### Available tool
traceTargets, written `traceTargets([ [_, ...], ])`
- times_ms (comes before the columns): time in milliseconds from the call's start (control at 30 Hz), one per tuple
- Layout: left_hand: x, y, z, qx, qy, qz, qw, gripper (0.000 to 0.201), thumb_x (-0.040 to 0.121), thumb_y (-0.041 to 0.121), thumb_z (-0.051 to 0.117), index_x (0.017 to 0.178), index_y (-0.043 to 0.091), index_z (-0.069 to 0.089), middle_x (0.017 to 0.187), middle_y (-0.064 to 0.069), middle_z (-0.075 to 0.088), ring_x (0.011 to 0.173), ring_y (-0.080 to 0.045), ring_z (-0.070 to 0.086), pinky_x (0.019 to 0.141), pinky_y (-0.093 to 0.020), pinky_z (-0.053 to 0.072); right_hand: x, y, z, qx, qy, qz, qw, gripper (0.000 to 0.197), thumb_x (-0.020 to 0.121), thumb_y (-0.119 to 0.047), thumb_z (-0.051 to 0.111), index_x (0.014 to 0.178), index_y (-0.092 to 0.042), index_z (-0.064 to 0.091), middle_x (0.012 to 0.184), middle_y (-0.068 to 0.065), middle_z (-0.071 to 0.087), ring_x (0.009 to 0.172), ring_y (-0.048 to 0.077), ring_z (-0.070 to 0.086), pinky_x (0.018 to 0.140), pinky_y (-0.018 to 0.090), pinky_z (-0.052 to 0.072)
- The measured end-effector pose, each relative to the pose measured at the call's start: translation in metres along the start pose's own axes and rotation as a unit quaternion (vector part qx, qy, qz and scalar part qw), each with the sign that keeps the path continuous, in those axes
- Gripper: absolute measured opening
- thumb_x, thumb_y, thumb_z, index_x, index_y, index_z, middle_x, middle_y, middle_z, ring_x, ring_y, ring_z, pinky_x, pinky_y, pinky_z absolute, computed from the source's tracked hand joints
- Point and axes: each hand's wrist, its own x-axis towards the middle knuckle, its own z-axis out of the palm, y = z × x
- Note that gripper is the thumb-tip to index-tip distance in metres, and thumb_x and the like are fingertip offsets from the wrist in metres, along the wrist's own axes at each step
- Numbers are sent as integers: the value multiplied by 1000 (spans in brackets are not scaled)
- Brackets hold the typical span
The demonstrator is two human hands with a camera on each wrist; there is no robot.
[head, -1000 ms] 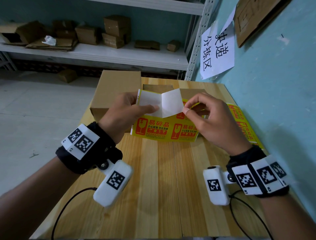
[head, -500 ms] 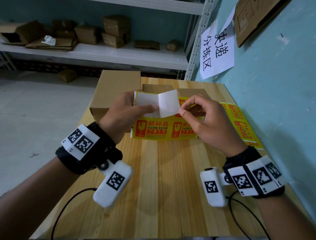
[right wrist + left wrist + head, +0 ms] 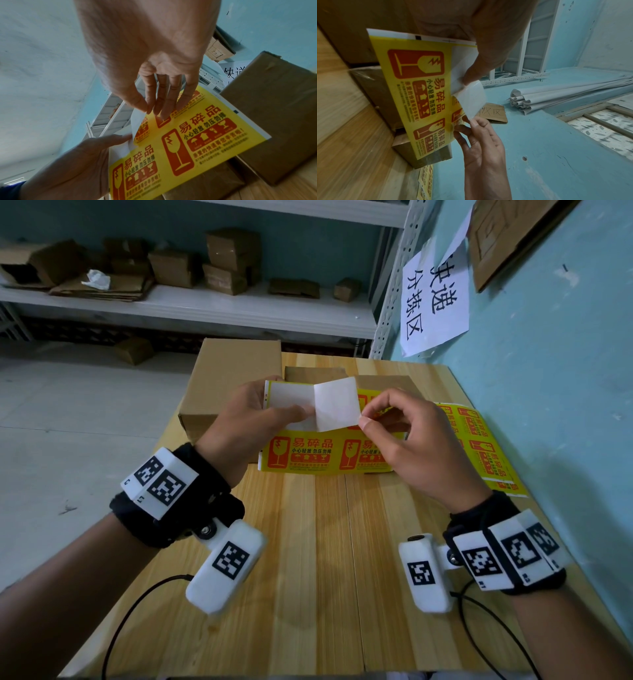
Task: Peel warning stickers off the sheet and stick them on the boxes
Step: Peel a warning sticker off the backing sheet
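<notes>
A: What's nearest?

B: Over the wooden table (image 3: 308, 542), the left hand (image 3: 239, 422) grips a glossy yellow sticker sheet (image 3: 308, 455), long axis left-right. The right hand (image 3: 407, 440) pinches a half-peeled sticker (image 3: 337, 405), white back showing.

A: Beyond?

B: Brown cardboard boxes (image 3: 233, 371).

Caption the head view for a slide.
Left hand holds the yellow fragile-sticker sheet while the right hand peels a sticker above cardboard boxes.
</notes>
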Motion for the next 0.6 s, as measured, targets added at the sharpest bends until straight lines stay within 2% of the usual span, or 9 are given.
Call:
traceTargets([
  [100, 0, 0, 0, 4, 3, 1, 1000, 7, 90, 10, 64, 96, 12, 63, 81, 2, 74, 76, -12, 72, 63, -22, 57, 0, 1, -1, 1, 2, 4, 1000, 3, 93, -13, 67, 90, -12, 67, 90, 0, 68, 81, 8, 64, 70, 8, 44],
  [233, 1, 0, -1, 10, 4, -1, 1000, 6, 89, 11, 65, 95, 13, 64, 92, -5, 74, 83, -19, 73, 70, -29, 59, 1, 2, -2, -2, 1, 4, 1000, 3, 93, -14, 67, 90, -12, 67, 90, 0, 68, 82, 9, 64, 71, 11, 46],
  [400, 2, 0, -3, 17, 9, -5, 1000, 8, 89, 13, 65, 96, 10, 63, 94, -8, 74, 84, -20, 73, 72, -31, 60, 1, 2, -3, -6, 0, 1, 1000, 3, 93, -14, 66, 92, -12, 67, 92, 0, 68, 84, 9, 64, 72, 11, 48],
  [600, 2, 1, -2, 9, 10, -5, 1000, 12, 89, 13, 65, 100, 8, 63, 84, 0, 74, 78, -16, 73, 69, -29, 61, 1, 3, -5, -14, 5, 3, 1000, 3, 94, -17, 66, 92, -14, 67, 93, -3, 68, 87, 10, 65, 75, 20, 52],
])
